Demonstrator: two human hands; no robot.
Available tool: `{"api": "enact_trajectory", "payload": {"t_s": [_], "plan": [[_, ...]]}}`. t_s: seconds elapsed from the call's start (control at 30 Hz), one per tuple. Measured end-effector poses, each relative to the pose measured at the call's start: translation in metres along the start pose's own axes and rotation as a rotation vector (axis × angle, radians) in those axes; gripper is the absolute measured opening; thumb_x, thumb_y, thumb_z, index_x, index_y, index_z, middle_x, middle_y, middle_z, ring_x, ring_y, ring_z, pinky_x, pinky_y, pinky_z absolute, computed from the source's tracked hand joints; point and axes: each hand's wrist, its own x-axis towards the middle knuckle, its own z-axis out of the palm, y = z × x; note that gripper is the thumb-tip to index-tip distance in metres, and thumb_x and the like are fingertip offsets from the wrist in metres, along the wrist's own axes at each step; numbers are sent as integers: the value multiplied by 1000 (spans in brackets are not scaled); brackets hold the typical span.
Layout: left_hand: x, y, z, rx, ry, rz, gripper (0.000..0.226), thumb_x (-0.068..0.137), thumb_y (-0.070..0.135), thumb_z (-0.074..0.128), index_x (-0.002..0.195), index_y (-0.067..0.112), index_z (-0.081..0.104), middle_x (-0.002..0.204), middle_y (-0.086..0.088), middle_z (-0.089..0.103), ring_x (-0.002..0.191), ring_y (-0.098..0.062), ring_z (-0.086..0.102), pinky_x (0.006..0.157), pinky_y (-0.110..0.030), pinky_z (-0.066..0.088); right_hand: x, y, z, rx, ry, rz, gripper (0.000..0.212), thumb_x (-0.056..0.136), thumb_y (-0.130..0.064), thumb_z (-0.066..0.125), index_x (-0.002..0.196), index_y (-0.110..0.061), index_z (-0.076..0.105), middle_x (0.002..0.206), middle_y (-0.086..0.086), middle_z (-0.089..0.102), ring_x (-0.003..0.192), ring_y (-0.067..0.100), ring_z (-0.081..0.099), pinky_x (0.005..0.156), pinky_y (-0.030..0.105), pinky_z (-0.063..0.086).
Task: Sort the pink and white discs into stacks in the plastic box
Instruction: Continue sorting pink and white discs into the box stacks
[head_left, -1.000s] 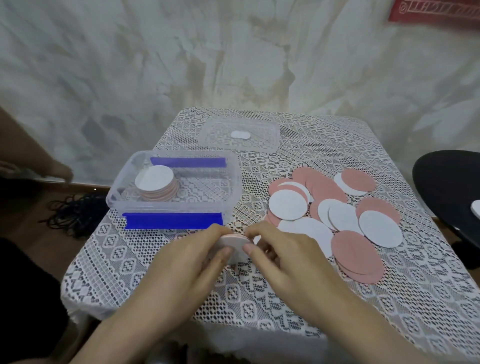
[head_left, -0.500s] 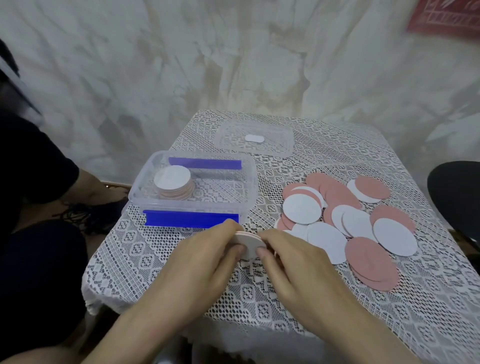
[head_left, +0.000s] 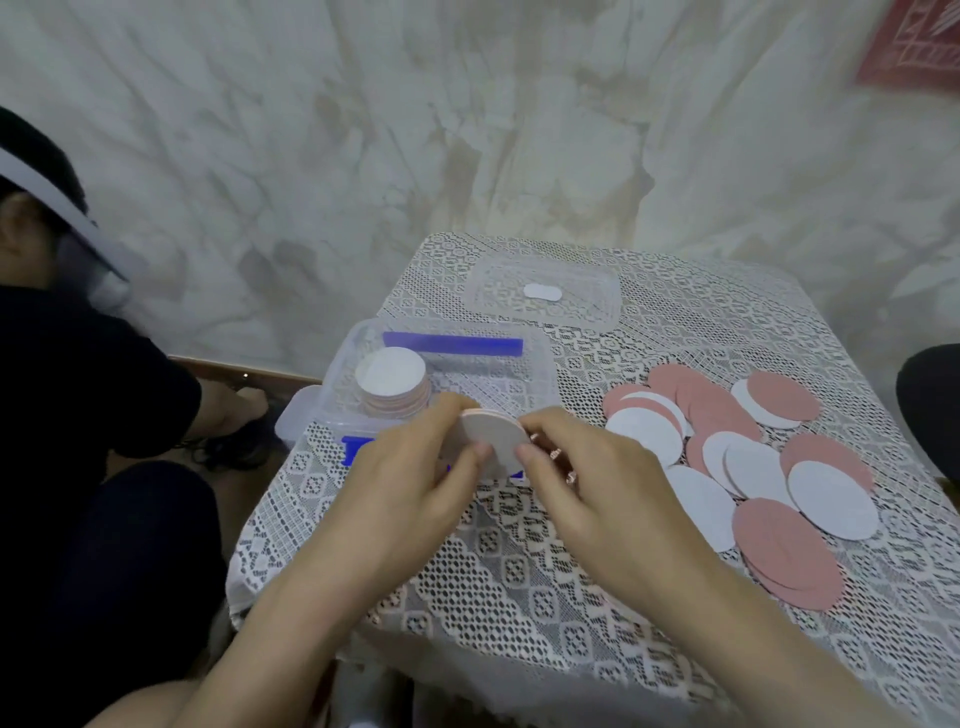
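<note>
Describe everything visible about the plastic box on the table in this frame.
The plastic box is clear, rectangular and open, with rounded corners and blue clips on its far and near long sides. It sits upright on the lace tablecloth, left of the loose discs. One stack of discs, white on top, stands in its left end. Both hands hide its near wall.

Worktop covered by a white lace cloth, openwork, matt. Plastic box: clear, slightly glossy plastic with opaque blue clips. Lid: the same clear plastic. Loose discs: thin, flat, matt, pink or white faces, possibly foam or card. Wall: rough, mottled plaster finish.
</note>
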Motion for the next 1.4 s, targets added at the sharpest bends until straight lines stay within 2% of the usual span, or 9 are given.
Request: {"api": "enact_trajectory", "payload": {"t_s": [0.17, 0.27, 0.37, 0.6, 0.8, 0.97, 1.13, 1.3, 1.4], "plan": [[12, -17, -29, -65, 49, -101, 10, 95, 40, 57, 105, 37, 56, 80, 8, 65, 71, -10, 60, 65, -41, 52, 44, -18, 7, -20, -24, 22, 11, 102, -35, 51, 96, -32, 60, 81, -14, 63, 73, 8, 57, 67, 35, 49], [20, -34, -47, -33, 169, -164, 12, 94, 38, 61, 105, 39, 58, 84, 16, 64, 65, -10, 56, 64, -40, 50, 71, -24, 13, 63, -70, 93, 10, 101, -35, 54, 104, -37, 64, 82, -19, 64, 70, 2, 57, 68, 26, 48], [25, -52, -60, 27, 260, -232, 22, 93, 39, 62, 115, 39, 61, 99, 24, 61, 63, -10, 53, 64, -34, 47, 101, -21, 23, 180, -95, 164, 8, 101, -29, 56, 101, -33, 64, 82, -13, 66, 68, 5, 58, 73, 34, 52], [27, -68, -63, 108, 112, -366, 61, 94, 60, 47, 151, 44, 36, 143, 27, 38, 102, -11, 61, 93, -41, 51, 146, -15, 56, 184, -216, 270, 19, 101, -24, 55, 119, -31, 56, 76, -6, 67, 59, 8, 57, 62, 31, 45], [28, -70, -63, 95, 113, -354, 63, 91, 64, 43, 151, 46, 33, 136, 34, 36, 80, -6, 60, 88, -42, 53, 148, -15, 60, -93, -274, 192, 15, 102, -43, 50, 112, -37, 58, 83, -11, 66, 68, 5, 60, 57, 27, 37], [27, -72, -63, 79, 116, -341, 62, 93, 62, 43, 152, 46, 32, 135, 35, 36, 77, -1, 59, 82, -36, 54, 147, -19, 49, -194, -403, 152, 51, 85, -67, 63, 127, -43, 49, 87, -17, 64, 87, 6, 60, 78, 33, 49], [27, -74, -61, 73, 121, -340, 62, 92, 63, 43, 151, 48, 31, 134, 38, 35, 86, 5, 56, 83, -34, 54, 149, -19, 54, -278, -443, 92, 58, 81, -60, 72, 128, -40, 43, 77, -19, 61, 85, 8, 60, 72, 34, 49], [27, -77, -60, 76, 133, -326, 59, 94, 57, 47, 151, 46, 34, 134, 37, 37, 89, -1, 57, 86, -33, 51, 152, -14, 62, -319, -404, 54, 46, 87, -50, 67, 126, -39, 44, 71, -16, 56, 80, 13, 57, 63, 34, 42], [28, -79, -60, 68, 136, -320, 57, 95, 52, 52, 150, 44, 38, 134, 35, 40, 86, -7, 54, 86, -32, 51, 157, -9, 65, -306, -351, 34, 33, 93, -38, 62, 123, -38, 48, 78, -13, 61, 82, 17, 61, 69, 38, 50]]}}
